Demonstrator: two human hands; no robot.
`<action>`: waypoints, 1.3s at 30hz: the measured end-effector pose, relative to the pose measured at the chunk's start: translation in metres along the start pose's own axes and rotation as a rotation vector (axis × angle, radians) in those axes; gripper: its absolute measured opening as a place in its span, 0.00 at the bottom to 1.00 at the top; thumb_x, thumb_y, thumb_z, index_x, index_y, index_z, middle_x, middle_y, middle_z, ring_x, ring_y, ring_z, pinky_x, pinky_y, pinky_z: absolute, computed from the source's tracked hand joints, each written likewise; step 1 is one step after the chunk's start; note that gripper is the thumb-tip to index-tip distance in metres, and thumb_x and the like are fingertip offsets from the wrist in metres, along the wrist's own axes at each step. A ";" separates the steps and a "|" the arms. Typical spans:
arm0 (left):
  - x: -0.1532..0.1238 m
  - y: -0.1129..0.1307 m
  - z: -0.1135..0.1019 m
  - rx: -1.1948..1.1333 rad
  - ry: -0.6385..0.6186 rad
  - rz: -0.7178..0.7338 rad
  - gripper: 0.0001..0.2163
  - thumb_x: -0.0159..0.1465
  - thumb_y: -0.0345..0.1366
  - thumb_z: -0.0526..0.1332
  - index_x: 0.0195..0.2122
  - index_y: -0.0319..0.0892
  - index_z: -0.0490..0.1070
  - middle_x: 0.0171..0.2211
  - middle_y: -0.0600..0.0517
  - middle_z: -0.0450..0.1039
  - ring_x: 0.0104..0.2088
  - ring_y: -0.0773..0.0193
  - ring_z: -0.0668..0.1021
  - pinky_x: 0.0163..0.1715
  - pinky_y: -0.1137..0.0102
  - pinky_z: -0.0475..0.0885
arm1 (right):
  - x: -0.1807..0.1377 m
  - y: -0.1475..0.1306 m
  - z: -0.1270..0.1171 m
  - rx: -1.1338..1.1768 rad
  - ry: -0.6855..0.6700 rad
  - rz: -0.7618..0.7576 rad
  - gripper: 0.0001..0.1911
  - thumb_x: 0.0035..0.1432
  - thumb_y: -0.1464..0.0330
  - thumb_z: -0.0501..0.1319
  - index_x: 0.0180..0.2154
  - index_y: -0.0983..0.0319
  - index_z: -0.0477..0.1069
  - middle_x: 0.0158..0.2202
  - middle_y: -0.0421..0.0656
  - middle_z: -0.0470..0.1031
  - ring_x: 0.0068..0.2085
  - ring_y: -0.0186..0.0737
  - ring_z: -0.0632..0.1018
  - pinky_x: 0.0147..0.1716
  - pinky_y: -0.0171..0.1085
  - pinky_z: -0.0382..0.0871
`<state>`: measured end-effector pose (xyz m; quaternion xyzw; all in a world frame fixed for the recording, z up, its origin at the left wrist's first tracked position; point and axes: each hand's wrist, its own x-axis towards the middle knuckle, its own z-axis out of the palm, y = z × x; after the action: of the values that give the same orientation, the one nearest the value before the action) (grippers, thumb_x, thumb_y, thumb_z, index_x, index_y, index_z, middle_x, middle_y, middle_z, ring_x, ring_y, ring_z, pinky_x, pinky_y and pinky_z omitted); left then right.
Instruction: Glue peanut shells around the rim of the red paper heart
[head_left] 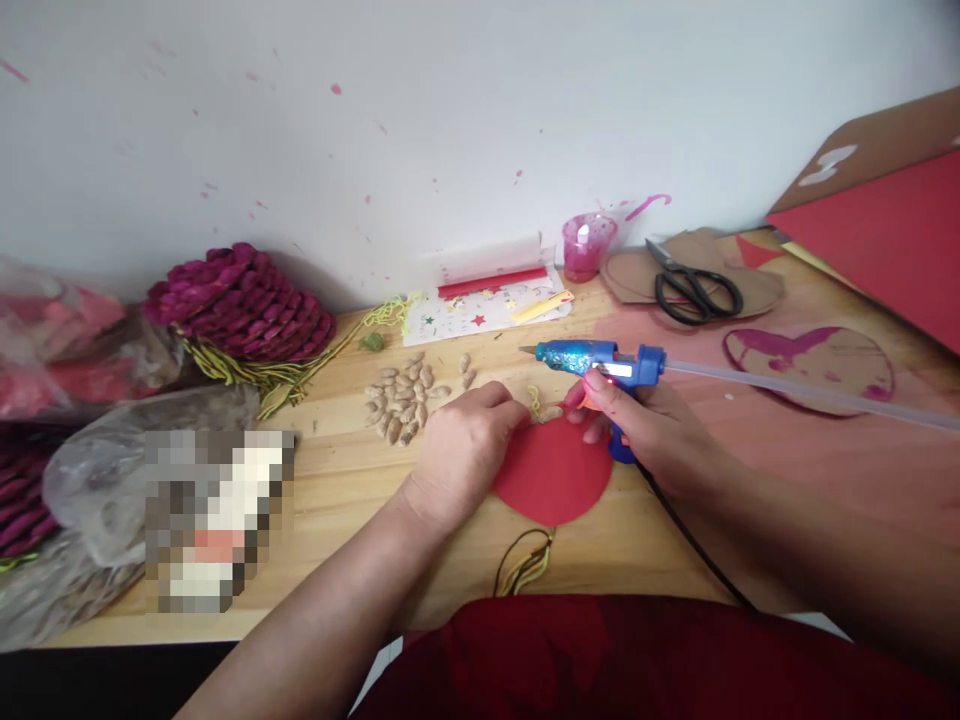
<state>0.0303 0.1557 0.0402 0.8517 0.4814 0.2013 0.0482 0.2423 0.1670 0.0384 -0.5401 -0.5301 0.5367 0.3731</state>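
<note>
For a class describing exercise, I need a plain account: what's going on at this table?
A person works at a wooden table. The left hand rests on a red paper circle, fingertips by a seed at its top edge. The right hand holds a blue hot glue gun, nozzle pointing left above that seed. A pile of seeds lies nearby, scissors further back.

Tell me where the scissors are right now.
In the head view, the scissors lie at the back right of the table, on a brown cardboard cutout, just right of the pink cup and beyond the glue gun.
</note>
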 end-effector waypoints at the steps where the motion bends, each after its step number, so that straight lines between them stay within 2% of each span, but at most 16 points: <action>1: 0.000 -0.001 -0.002 -0.036 -0.007 -0.013 0.11 0.69 0.27 0.57 0.41 0.43 0.80 0.37 0.50 0.78 0.35 0.65 0.80 0.36 0.71 0.75 | 0.000 -0.001 0.000 0.007 0.003 0.001 0.27 0.60 0.43 0.59 0.34 0.61 0.75 0.30 0.44 0.79 0.24 0.34 0.75 0.24 0.35 0.66; 5: -0.005 -0.004 -0.008 -0.111 -0.010 -0.050 0.17 0.68 0.22 0.53 0.54 0.40 0.74 0.44 0.47 0.77 0.40 0.65 0.80 0.42 0.68 0.77 | 0.000 -0.001 -0.001 0.057 -0.001 -0.014 0.28 0.59 0.42 0.60 0.33 0.62 0.75 0.29 0.43 0.78 0.25 0.34 0.76 0.25 0.35 0.66; 9: -0.023 0.003 -0.001 -0.049 0.013 0.019 0.20 0.66 0.19 0.52 0.56 0.39 0.72 0.49 0.43 0.74 0.46 0.62 0.78 0.45 0.64 0.78 | 0.001 0.002 -0.001 0.102 -0.011 -0.013 0.29 0.58 0.42 0.61 0.33 0.63 0.75 0.29 0.43 0.78 0.25 0.34 0.76 0.26 0.35 0.67; 14: -0.037 0.019 0.008 0.068 0.035 0.070 0.21 0.66 0.20 0.55 0.60 0.36 0.66 0.55 0.38 0.69 0.53 0.54 0.74 0.52 0.56 0.77 | 0.001 0.005 -0.001 0.131 -0.043 -0.028 0.28 0.58 0.43 0.62 0.32 0.63 0.75 0.29 0.43 0.77 0.25 0.33 0.76 0.26 0.34 0.67; 20: -0.035 0.026 0.011 0.180 0.004 0.121 0.22 0.65 0.21 0.57 0.61 0.29 0.64 0.54 0.38 0.71 0.52 0.52 0.73 0.54 0.58 0.76 | 0.006 0.011 -0.002 0.139 -0.037 -0.067 0.30 0.55 0.41 0.63 0.32 0.63 0.76 0.28 0.43 0.77 0.25 0.34 0.76 0.25 0.33 0.68; 24: -0.034 0.026 0.012 0.214 -0.023 0.098 0.21 0.65 0.21 0.57 0.60 0.30 0.65 0.53 0.39 0.72 0.52 0.52 0.74 0.53 0.60 0.77 | 0.004 0.010 -0.002 0.131 -0.010 -0.061 0.30 0.56 0.41 0.62 0.32 0.62 0.76 0.29 0.43 0.77 0.23 0.33 0.76 0.24 0.33 0.68; 28: -0.035 0.025 0.012 0.219 -0.031 0.086 0.20 0.66 0.23 0.58 0.60 0.31 0.66 0.52 0.40 0.73 0.51 0.53 0.74 0.50 0.61 0.79 | -0.002 0.007 0.001 0.088 0.039 -0.128 0.29 0.57 0.41 0.61 0.34 0.61 0.75 0.37 0.45 0.80 0.22 0.32 0.77 0.21 0.33 0.67; 32: -0.034 0.027 0.012 0.239 -0.047 0.065 0.20 0.67 0.24 0.58 0.60 0.30 0.65 0.51 0.40 0.73 0.51 0.53 0.74 0.48 0.62 0.80 | -0.005 0.009 0.006 0.075 0.005 -0.214 0.26 0.59 0.44 0.61 0.36 0.60 0.76 0.40 0.45 0.80 0.24 0.33 0.78 0.23 0.35 0.73; 39: -0.031 0.034 0.009 0.281 -0.123 0.027 0.18 0.69 0.25 0.56 0.60 0.32 0.64 0.52 0.42 0.72 0.51 0.55 0.74 0.47 0.65 0.80 | -0.005 0.012 0.009 -0.001 0.009 -0.273 0.24 0.59 0.46 0.63 0.36 0.60 0.78 0.36 0.46 0.80 0.29 0.39 0.80 0.25 0.36 0.78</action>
<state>0.0468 0.1122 0.0318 0.8673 0.4893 0.0798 -0.0449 0.2362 0.1584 0.0266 -0.4658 -0.5972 0.4782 0.4447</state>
